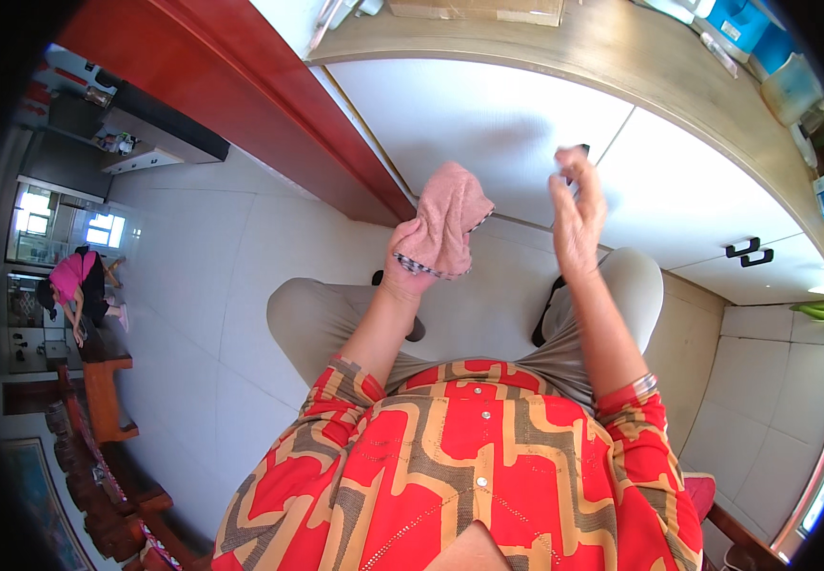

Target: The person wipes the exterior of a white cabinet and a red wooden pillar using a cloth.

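My left hand (412, 268) holds a folded pink terry cloth (448, 207) with a checked black-and-white edge, which covers much of the palm and fingers. To its right, my right hand (580, 214) is raised with thumb and fingers apart and the fingertips blurred. Nothing shows in its grasp. Behind those fingertips is a black handle (585, 150) on a white cabinet door (469, 121); whether they touch it, I cannot tell.
Above the doors runs a wood-look countertop (633, 43) with a cardboard box (480, 10) and several bottles. A dark red door frame (276, 93) stands left of the cabinet. Farther left, a person (76, 285) bends by a wooden bench (101, 392). More black handles (742, 247) stick out at right.
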Tool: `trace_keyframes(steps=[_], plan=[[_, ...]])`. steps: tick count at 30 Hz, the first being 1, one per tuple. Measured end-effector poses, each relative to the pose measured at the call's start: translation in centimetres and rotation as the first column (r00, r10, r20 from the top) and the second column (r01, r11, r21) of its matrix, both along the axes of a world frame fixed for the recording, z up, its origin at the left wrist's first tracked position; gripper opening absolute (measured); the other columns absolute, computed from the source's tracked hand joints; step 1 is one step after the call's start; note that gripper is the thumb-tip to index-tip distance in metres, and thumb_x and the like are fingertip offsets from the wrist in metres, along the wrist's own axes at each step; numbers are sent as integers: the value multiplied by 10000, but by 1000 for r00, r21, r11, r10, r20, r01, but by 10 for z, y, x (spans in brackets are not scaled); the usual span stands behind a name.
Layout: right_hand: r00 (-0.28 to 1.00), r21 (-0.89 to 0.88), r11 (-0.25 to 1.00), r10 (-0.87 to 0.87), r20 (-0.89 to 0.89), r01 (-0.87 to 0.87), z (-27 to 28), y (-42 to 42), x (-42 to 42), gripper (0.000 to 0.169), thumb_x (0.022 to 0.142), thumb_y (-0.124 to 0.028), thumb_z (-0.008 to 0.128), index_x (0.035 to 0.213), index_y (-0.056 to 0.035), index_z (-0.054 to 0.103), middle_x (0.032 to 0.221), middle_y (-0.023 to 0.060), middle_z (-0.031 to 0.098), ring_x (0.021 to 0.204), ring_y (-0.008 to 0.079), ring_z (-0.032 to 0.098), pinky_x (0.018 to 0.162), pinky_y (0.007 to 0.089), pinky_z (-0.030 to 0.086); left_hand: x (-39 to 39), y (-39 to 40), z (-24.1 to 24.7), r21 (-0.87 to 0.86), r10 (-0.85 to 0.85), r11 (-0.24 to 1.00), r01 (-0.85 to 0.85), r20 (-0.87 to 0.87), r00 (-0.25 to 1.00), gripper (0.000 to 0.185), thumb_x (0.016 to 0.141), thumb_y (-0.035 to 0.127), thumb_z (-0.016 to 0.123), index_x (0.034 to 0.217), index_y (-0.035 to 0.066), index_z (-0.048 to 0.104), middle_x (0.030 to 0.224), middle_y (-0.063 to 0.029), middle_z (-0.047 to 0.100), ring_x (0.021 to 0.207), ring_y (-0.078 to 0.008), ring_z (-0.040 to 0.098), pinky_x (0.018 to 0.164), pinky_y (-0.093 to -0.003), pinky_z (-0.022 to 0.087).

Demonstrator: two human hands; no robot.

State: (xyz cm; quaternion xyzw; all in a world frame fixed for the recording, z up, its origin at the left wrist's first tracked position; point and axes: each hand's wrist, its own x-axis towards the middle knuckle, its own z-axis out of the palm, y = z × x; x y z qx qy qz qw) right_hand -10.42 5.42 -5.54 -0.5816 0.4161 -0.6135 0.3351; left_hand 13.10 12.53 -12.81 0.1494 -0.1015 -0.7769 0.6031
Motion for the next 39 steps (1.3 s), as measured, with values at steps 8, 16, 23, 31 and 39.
trace_keyframes(steps=[8,16,23,31,39], plan=[[708,486,542,343,617,-686,-66,61,21,634,896,-464,661,1353,-42,537,1270,79,592,1198,200,516,1026,414,390,-8,19,25,-75,-51,996,49,-24,998,666,878,304,609,1447,14,418,1450,-169,499,1319,-318,499,1137,-487,371],[570,416,414,385,726,-810,-91,66,35,684,897,-407,714,1442,-86,453,1386,68,551,1273,208,509,1058,431,407,4,43,-26,-47,-133,984,172,454,881,707,912,222,597,1514,-16,313,1473,-159,469,1354,-243,473,1135,-358,368],[885,653,597,313,345,-466,-184,89,43,416,895,-320,635,1123,22,694,907,145,717,836,239,667,768,344,530,16,40,-131,302,-393,920,252,706,589,481,872,193,610,1334,85,531,1204,-42,614,1079,-176,581,971,-398,477],[872,682,665,482,-81,-305,-244,84,59,388,833,-160,567,1145,46,672,1083,231,703,1038,312,678,892,413,516,4,53,-147,491,-560,816,304,801,211,362,876,182,568,1230,107,585,1149,-40,633,1056,-190,608,902,-407,532],[853,714,531,489,182,-457,-230,79,54,405,827,-63,537,1204,27,653,1156,175,686,1079,247,656,908,399,515,3,50,-126,429,-523,840,334,804,283,431,885,272,653,1262,85,561,1209,-49,625,1134,-193,594,988,-386,484]])
